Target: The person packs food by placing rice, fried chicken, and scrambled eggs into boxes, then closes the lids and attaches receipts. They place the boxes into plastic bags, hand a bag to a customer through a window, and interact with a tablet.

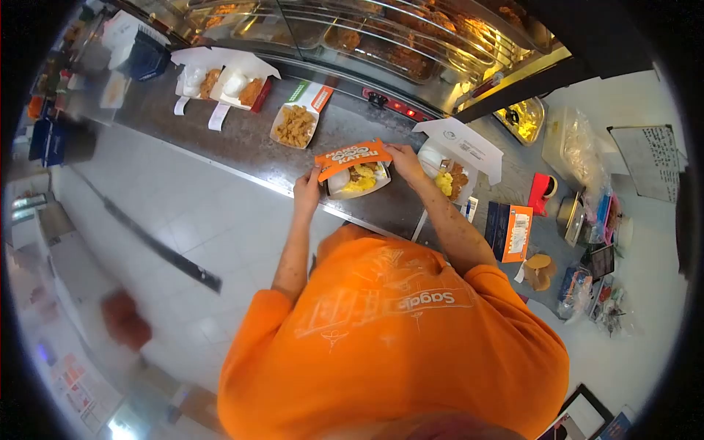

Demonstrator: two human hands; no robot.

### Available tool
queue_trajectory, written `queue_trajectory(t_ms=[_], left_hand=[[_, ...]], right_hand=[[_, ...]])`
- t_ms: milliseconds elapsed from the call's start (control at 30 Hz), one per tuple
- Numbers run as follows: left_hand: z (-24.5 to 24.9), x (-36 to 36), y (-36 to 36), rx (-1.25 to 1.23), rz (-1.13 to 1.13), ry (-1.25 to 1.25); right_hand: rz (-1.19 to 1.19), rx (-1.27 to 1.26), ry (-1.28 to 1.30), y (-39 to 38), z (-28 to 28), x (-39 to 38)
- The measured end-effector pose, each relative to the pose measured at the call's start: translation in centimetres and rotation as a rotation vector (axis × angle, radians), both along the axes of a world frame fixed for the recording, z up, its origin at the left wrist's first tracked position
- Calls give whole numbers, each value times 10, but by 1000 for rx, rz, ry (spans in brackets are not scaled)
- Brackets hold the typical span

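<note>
An orange-lidded food box (356,188) sits near the counter's front edge, its printed lid (354,159) partly lowered over rice, yellow egg and browned pieces. My left hand (307,192) is closed on the box's left side. At the lid's upper right corner, my right hand (402,160) grips the orange flap. Just right of that hand lies an open white box (462,158) with rice, egg and a brown cutlet. To the left stands a tray of fried pieces (295,126) with its green and orange lid raised.
Two open boxes (238,84) with paper slips stand at the back left. A glass warming case (389,37) runs behind the counter (242,136). On the right are an orange and navy box (508,232), a red tape dispenser (542,193) and a metal pan of egg (524,117).
</note>
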State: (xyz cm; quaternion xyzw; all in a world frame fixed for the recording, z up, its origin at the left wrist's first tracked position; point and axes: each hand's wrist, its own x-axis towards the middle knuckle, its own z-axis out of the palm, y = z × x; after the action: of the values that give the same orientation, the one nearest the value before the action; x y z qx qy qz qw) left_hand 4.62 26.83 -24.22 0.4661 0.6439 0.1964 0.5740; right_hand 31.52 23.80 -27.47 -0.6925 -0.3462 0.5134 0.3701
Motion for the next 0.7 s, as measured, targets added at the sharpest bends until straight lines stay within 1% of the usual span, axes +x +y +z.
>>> queue_trajectory(t_ms=[67,100,133,167,200,233,267,333,367,400,433,467,500,533,567,600,633,667,700], left_hand=[[-14,1,-6,-21,17,-17],[-32,1,-11,129,17,8],[-51,1,-15,282,14,33],[-72,-2,-16,285,17,33],[-95,-8,-18,335,-6,89],[-105,-12,-19,384,-31,144],[-98,-12,-17,385,-34,144],[-79,-14,-13,245,-81,79],[-61,-11,-9,255,-84,78],[-41,-6,-5,480,-145,205],[-23,-4,1,707,-201,340],[-9,-5,18,836,-521,311],[-26,-5,31,966,-703,177],[11,8,32,825,-896,179],[-7,11,39,940,-1044,175],[1,20,41,800,-1143,234],[-2,25,43,791,-1213,316],[0,27,45,805,-1251,327],[1,29,43,812,-1290,334]], right_hand=[[36,79,-28,-2,-6,0],[42,76,-26,-5,-9,-2],[30,105,-113,-11,-8,-4],[17,137,-201,-13,-8,-6],[17,139,-200,-18,-21,-8],[-65,175,-121,-24,-45,-11],[-148,213,-43,-28,-52,-15],[-150,207,-63,-33,-54,-15],[-151,208,-84,-30,-42,-17],[-150,223,-86,-29,-26,-13],[34,323,-346,-28,15,-12],[215,442,-611,-22,40,-12],[451,540,-734,-20,46,-6],[686,632,-859,-24,50,1],[748,625,-900,-25,47,3],[809,610,-943,-28,40,5],[842,624,-1019,-30,27,6],[873,631,-1103,-29,20,8],[957,608,-1154,-29,26,9]])
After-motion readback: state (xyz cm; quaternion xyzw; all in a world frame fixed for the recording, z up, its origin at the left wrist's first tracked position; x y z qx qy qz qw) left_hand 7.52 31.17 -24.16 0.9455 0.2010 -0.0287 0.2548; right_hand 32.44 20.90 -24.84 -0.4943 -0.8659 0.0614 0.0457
